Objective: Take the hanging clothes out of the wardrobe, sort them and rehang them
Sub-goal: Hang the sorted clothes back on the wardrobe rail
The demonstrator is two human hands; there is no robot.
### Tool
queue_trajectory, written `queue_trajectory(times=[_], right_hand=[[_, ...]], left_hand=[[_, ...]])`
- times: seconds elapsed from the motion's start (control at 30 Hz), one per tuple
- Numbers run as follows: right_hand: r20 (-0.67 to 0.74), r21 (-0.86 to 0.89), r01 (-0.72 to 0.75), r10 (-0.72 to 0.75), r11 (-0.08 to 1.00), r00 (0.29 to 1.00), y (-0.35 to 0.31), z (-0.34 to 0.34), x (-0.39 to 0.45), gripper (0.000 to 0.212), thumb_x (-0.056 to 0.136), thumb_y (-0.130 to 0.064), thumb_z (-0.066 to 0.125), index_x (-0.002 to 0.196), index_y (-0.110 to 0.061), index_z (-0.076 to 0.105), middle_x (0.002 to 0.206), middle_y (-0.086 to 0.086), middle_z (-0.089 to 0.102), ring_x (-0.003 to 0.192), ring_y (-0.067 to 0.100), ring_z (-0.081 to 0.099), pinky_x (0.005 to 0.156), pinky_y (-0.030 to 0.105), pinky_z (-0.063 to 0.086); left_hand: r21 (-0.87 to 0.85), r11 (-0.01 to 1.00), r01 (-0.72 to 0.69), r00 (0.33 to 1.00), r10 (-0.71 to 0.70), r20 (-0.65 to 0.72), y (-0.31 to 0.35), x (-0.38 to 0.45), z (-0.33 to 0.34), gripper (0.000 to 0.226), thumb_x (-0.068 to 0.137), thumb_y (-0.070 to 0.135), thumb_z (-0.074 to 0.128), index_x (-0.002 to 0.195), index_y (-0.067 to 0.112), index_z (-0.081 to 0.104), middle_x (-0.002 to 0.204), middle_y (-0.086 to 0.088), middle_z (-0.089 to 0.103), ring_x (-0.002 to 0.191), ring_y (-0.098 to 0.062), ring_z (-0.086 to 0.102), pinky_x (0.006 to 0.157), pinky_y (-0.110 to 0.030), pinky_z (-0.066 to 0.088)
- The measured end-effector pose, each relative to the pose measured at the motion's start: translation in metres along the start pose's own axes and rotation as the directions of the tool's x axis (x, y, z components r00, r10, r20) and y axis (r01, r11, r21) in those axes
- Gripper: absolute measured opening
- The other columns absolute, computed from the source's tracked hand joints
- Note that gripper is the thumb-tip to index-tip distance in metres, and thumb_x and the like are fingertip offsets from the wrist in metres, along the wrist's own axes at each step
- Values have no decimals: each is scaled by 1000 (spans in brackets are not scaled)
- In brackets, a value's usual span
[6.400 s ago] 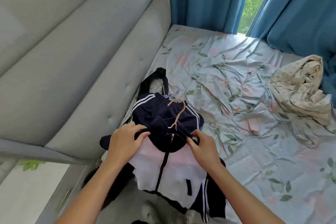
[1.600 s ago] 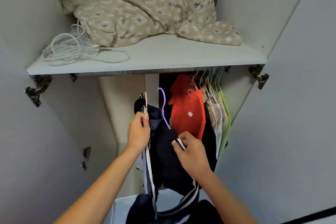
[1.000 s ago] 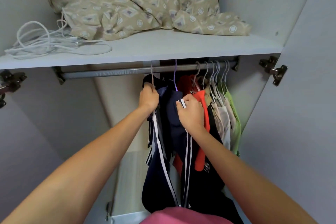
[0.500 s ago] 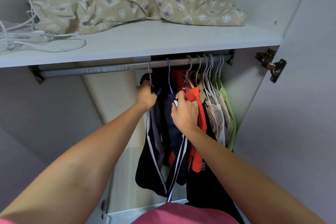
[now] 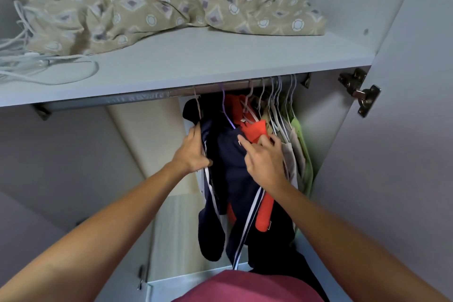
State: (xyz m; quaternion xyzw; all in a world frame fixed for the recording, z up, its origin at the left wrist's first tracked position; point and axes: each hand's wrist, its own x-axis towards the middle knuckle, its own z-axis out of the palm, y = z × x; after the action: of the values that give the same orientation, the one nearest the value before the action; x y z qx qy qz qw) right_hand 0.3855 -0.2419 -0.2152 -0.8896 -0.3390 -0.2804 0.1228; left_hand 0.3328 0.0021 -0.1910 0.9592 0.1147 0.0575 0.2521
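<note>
The shelf [image 5: 196, 61] is a smooth, matt pale laminate board with faint wood grain. On it lies a crumpled beige patterned cloth [image 5: 152, 0], soft and matt, beside a coil of smooth white cord [image 5: 49, 66]. The rail [image 5: 122, 100] is dull grey metal; the door hinge [image 5: 360, 90] is darker, slightly shiny metal. The navy jacket [image 5: 228, 154] is smooth matt fabric with white stripes, the orange shirt [image 5: 255, 130] a matt knit.

Navy jacket [image 5: 230, 154] w/ white stripes.

We are in a home bedroom wardrobe, pale laminate shelf [image 5: 220, 61] with crumpled patterned bedding [image 5: 152, 0], metal rail [image 5: 137, 99] below, everyday clothes on wire hangers [image 5: 274, 95], hinged door [image 5: 411, 130] open at our right
</note>
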Motion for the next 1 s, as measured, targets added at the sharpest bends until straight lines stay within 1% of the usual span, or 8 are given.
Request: queue_trajectory(times=[0.17,0.3,0.4,0.47,0.6,0.8,0.87,1.0], right_hand=[[-75,73,-85,90,994,993,20,2,-8,52,93,-8,56,142,-22,64,62,-10,59,85,20,54,99,44,41],[-29,57,-149,151,987,988,19,-6,-13,56,92,-7,55,145,-22,60,66,-7,64,89,21,53,99,46,40],[57,28,-166,164,986,985,3,-25,-14,52,92,-17,56,143,-22,61,87,-4,70,98,23,55,105,49,39],[79,47,-196,192,979,978,-11,-44,-11,45,91,-25,56,135,-24,67,103,-1,65,106,25,55,110,52,36],[135,75,-228,216,971,967,-50,-76,-3,43,93,-38,55,131,-24,67,123,0,58,118,26,51,112,53,33],[213,251,-117,63,961,975,-151,-91,1,45,94,-46,56,130,-22,68,130,1,59,124,28,51,117,51,30],[240,331,-58,-25,942,970,-191,-94,-1,45,95,-47,57,132,-22,66,132,0,57,125,27,50,118,51,29],[249,518,96,-257,850,934,-263,-102,-8,50,94,-47,57,139,-24,61,136,-1,56,128,25,49,119,50,28]], left_hand=[[87,995,-52,997,47,59,37,6,10,135,61,29,90,166,25,4,163,-5,25,144,-32,39,101,-48,52],[93,993,-67,993,57,102,71,7,20,135,69,38,89,167,23,-3,169,-2,17,147,-31,34,104,-46,49],[156,987,-39,994,22,111,69,-7,13,128,77,51,83,168,24,-3,171,-4,10,149,-35,30,107,-50,49],[214,977,-22,996,2,95,60,-28,-1,115,85,61,74,168,26,2,171,-7,7,149,-37,27,107,-52,50],[228,974,18,999,-11,-33,36,-93,-42,93,92,60,65,166,29,18,167,-11,19,145,-38,32,103,-52,50],[258,944,206,960,-143,-242,-16,-206,-99,82,94,55,63,163,25,31,157,-8,40,133,-30,44,90,-47,55],[258,915,310,929,-234,-285,-32,-245,-112,81,94,55,61,163,25,30,153,-6,42,129,-29,45,90,-47,54],[224,837,499,842,-405,-357,-53,-328,-126,83,95,54,62,165,27,27,156,-2,42,138,-28,43,95,-48,53]])
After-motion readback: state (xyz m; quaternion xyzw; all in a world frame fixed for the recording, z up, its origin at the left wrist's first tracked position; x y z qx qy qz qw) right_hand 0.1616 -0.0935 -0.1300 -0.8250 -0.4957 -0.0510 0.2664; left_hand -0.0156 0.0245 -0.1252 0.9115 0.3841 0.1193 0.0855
